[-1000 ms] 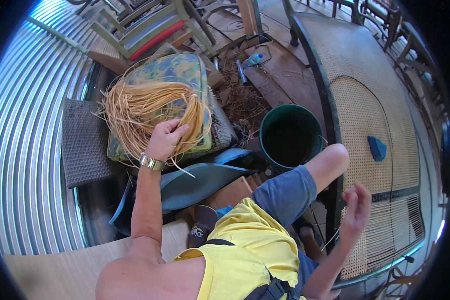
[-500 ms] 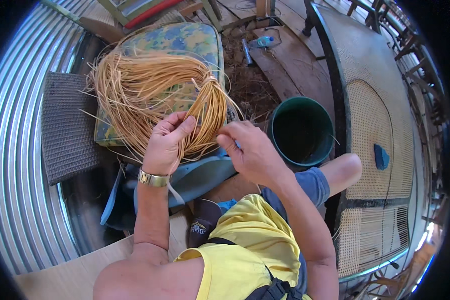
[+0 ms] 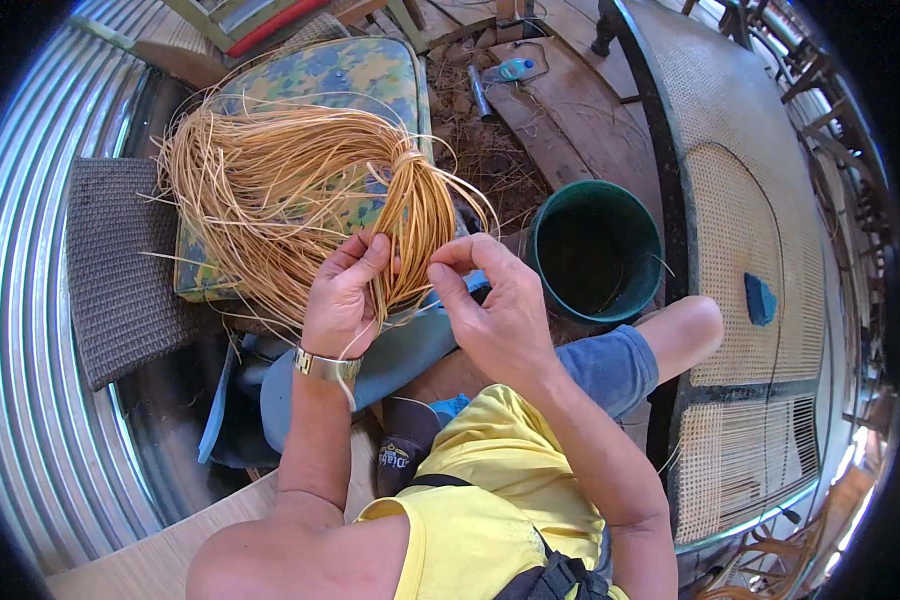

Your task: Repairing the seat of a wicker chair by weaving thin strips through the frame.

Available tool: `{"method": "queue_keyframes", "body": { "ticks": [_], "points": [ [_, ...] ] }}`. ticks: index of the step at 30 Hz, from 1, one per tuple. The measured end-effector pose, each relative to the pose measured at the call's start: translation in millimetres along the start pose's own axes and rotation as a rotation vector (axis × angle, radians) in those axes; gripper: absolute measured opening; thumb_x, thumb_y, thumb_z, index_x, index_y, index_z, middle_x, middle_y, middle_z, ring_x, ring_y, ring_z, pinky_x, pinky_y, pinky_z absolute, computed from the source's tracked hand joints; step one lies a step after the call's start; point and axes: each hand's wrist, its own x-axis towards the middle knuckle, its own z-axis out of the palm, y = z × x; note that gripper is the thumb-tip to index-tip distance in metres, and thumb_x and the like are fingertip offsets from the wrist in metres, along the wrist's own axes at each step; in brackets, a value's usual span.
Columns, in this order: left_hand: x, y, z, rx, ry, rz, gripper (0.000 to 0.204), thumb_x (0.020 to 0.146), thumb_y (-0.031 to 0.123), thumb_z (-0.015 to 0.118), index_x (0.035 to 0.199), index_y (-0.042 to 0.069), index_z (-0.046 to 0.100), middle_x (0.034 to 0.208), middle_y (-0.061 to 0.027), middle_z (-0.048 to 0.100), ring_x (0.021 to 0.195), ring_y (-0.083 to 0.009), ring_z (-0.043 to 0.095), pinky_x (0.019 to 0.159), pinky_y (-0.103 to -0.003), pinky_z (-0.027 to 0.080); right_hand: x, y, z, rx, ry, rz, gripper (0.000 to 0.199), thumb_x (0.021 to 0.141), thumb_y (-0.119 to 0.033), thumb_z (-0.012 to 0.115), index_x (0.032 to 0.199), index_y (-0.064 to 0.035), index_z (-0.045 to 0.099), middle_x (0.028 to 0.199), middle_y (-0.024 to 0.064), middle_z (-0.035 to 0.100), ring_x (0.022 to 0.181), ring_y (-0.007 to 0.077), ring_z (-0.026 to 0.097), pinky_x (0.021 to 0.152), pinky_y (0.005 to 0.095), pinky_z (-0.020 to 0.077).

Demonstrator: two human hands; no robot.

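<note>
A big bundle of tan cane strands (image 3: 270, 175), tied near its right end, lies in a curve on a blue-and-yellow patterned cushion (image 3: 320, 75). My left hand (image 3: 342, 290) grips some of the strands at the near side of the bundle, thumb on top. A pale strand runs down over that wrist and its metal watch. Just right of the bundle, my right hand (image 3: 495, 310) has thumb and forefinger pinched together at a strand, whose course there is hard to follow.
A dark green bucket (image 3: 625, 290) stands to the right, beside my bare knee. Beyond it is a large dark frame with cane webbing (image 3: 740, 240) and a small blue piece (image 3: 760, 299) on it. A plastic bottle (image 3: 515, 69) lies farther off. Corrugated metal (image 3: 30, 300) borders the left.
The view has shifted slightly. My right hand has turned a little, its pinched fingers still close beside the bundle. The left hand keeps its hold on the strands.
</note>
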Motion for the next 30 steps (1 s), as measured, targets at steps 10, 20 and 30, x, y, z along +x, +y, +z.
{"method": "queue_keyframes", "body": {
  "ticks": [10, 20, 30],
  "points": [
    [1.0, -20.5, 5.8, 0.224, -0.002, 0.177, 0.013, 0.098, 0.012, 0.061, 0.105, 0.002, 0.064, 0.094, -0.0017, 0.067, 0.082, -0.0072, 0.061, 0.076, -0.022, 0.049, 8.7, 1.7, 11.8, -0.238, -0.016, 0.166, 0.016, 0.084, -0.012, 0.071, 0.088, 0.0029, 0.068, 0.078, 0.013, 0.069, 0.072, 0.0166, 0.068, 0.066, 0.029, 0.0526],
    [2.7, -9.3, 13.3, 0.401, -0.018, 0.179, 0.015, 0.099, 0.014, 0.058, 0.106, 0.0, 0.059, 0.085, -0.0003, 0.063, 0.074, -0.007, 0.057, 0.073, -0.022, 0.048, 3.2, 34.1, 1.6, 0.386, -0.125, 0.382, 0.015, 0.096, -0.015, 0.063, 0.097, 0.0002, 0.062, 0.084, 0.0029, 0.065, 0.076, 0.0081, 0.06, 0.068, 0.0249, 0.049],
    [6.0, 12.0, 4.2, 0.044, -0.13, -0.143, 0.017, 0.096, 0.016, 0.055, 0.101, 0.001, 0.06, 0.074, -0.0026, 0.056, 0.075, -0.0148, 0.058, 0.084, -0.029, 0.049, -1.4, 33.5, 11.0, 0.468, -0.019, 0.37, 0.007, 0.098, -0.007, 0.058, 0.095, 0.0, 0.059, 0.083, 0.0022, 0.062, 0.077, 0.0072, 0.058, 0.071, 0.0233, 0.0484]
  ]
}}
